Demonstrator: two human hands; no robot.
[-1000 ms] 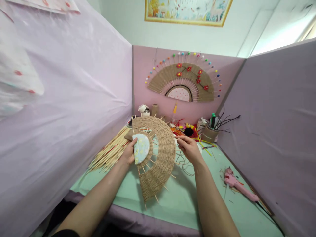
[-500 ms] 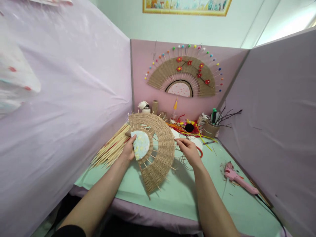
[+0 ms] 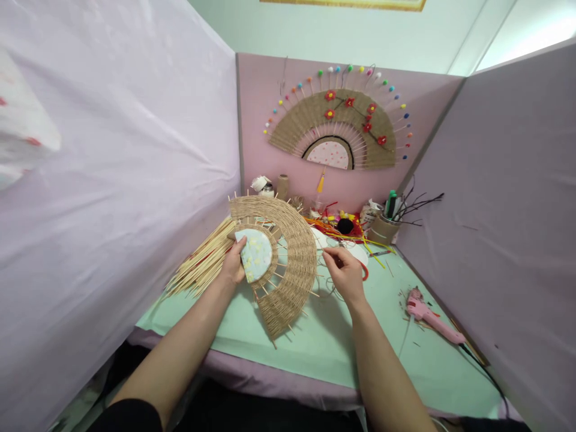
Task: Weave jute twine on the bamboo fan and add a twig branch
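A half-round fan woven from brown twine over thin sticks is held up and tilted above the table. My left hand grips it at the pale blue flowered half-circle in its centre, thumb on the front. Bare stick ends poke out past its outer rim. To the right of that rim, my right hand has thumb and forefinger pinched together. Whatever lies between those fingertips is too small to make out. Behind the right hand, red-handled scissors show in part, with loose twine near them.
A bundle of thin sticks lies left. At right is a pink glue gun with its cord. A finished fan with red flowers hangs on the back panel. Beneath it stand a twine spool, coloured pipe cleaners and a can holding twigs.
The whole view has shifted as the head tilted down a little. My right hand has drawn slightly away from the fan's rim, still pinching. The left hand keeps its grip on the fan.
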